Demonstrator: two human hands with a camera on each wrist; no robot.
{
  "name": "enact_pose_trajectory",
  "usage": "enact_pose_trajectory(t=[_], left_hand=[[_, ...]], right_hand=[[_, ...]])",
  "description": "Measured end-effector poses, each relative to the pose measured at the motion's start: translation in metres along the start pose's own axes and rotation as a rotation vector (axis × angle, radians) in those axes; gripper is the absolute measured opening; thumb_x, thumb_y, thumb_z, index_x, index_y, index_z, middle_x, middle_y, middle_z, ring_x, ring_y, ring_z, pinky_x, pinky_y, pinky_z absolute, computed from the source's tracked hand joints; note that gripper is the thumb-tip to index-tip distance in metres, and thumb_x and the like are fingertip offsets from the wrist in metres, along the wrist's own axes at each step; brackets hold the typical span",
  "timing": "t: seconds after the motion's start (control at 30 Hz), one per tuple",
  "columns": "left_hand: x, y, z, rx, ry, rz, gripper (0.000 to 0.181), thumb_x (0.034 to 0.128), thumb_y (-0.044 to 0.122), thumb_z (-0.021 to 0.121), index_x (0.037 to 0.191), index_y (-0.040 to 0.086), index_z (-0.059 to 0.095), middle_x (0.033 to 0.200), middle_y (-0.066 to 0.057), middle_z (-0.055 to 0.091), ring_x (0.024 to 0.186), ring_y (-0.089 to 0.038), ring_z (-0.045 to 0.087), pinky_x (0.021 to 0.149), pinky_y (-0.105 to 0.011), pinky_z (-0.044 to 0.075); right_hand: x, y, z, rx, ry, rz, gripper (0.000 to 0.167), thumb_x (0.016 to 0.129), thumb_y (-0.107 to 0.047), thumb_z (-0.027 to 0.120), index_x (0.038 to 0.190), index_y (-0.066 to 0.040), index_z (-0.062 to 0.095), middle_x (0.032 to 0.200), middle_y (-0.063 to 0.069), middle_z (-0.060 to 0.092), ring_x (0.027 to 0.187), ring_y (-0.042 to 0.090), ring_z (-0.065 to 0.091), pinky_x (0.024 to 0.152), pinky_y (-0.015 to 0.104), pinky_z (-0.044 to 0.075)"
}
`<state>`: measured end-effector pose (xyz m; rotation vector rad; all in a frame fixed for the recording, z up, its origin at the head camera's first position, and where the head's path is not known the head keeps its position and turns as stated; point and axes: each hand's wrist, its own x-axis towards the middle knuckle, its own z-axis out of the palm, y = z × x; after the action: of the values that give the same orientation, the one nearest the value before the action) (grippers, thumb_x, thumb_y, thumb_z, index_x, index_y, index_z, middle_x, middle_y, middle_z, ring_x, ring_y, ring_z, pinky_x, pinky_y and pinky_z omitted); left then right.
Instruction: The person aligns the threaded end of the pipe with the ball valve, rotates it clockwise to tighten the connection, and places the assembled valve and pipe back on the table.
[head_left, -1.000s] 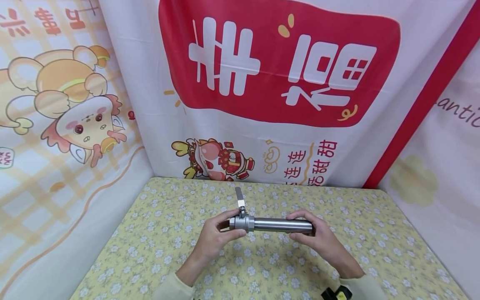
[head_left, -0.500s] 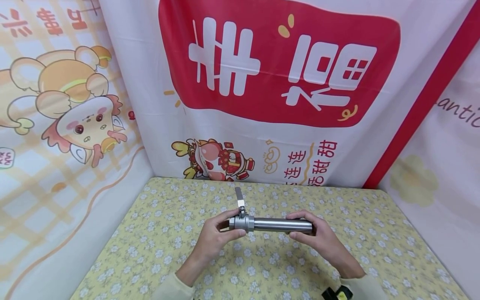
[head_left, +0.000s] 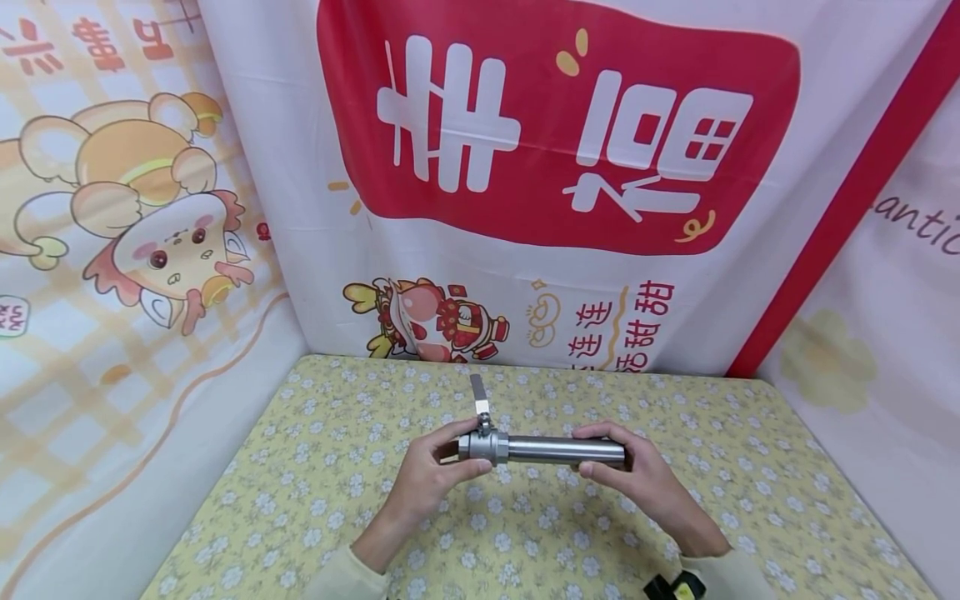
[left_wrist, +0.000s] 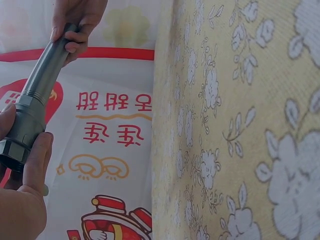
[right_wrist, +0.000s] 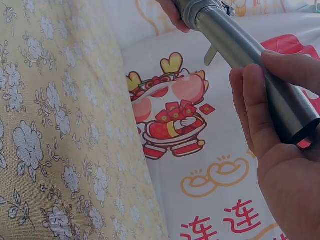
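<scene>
- Head view: my left hand (head_left: 429, 473) grips the steel ball valve (head_left: 486, 447), held above the flower-patterned desk (head_left: 750, 467).
- Joined to the valve's right side is a steel pipe (head_left: 551, 450); my right hand (head_left: 642, 471) grips its far end.
- Flat lever (head_left: 480, 393) extends from the valve's far side.

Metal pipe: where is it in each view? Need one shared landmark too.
Head: pipe in the lower middle, slightly right of centre, roughly horizontal.
Left wrist: pipe at upper left, slanting up to the right.
Right wrist: pipe at upper right, slanting down to the right.
Shared landmark: orange double-loop drawing, visible in all three.
</scene>
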<state>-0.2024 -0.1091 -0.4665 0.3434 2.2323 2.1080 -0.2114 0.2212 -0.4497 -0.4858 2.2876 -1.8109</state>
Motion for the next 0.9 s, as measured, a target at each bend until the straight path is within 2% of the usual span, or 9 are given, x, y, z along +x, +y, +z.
enact_pose_trajectory(t=[0.2, 0.5, 0.9], left_hand=[[-0.0001, 0.0001, 0.0003, -0.002, 0.0, -0.001, 0.062, 0.09, 0.015, 0.091, 0.148, 0.015, 0.069, 0.145, -0.019, 0.067, 0.113, -0.028, 0.071, 0.085, -0.028, 0.066], [0.0002, -0.0003, 0.0004, 0.0, -0.004, 0.006, 0.062, 0.0899, 0.015, 0.09, 0.148, 0.015, 0.069, 0.144, -0.019, 0.068, 0.113, -0.028, 0.071, 0.086, -0.029, 0.066], [0.0001, -0.0006, 0.0005, 0.003, -0.008, 0.014, 0.061, 0.0897, 0.015, 0.09, 0.147, 0.015, 0.069, 0.145, -0.019, 0.067, 0.114, -0.029, 0.071, 0.086, -0.03, 0.066]], right_hand=[[0.0, -0.0012, 0.0005, 0.015, 0.004, 0.019, 0.048, 0.104, -0.018, 0.077, 0.145, 0.0, 0.061, 0.149, 0.028, 0.056, 0.11, 0.027, 0.073, 0.087, 0.035, 0.068], [0.0002, -0.0008, 0.0004, 0.018, 0.017, 0.028, 0.051, 0.105, -0.02, 0.076, 0.146, 0.004, 0.059, 0.146, 0.026, 0.058, 0.108, 0.023, 0.075, 0.088, 0.035, 0.068], [0.0011, -0.0009, 0.0012, 0.016, 0.064, 0.046, 0.041, 0.103, -0.024, 0.079, 0.139, -0.006, 0.071, 0.147, 0.026, 0.062, 0.109, 0.021, 0.075, 0.09, 0.035, 0.067]])
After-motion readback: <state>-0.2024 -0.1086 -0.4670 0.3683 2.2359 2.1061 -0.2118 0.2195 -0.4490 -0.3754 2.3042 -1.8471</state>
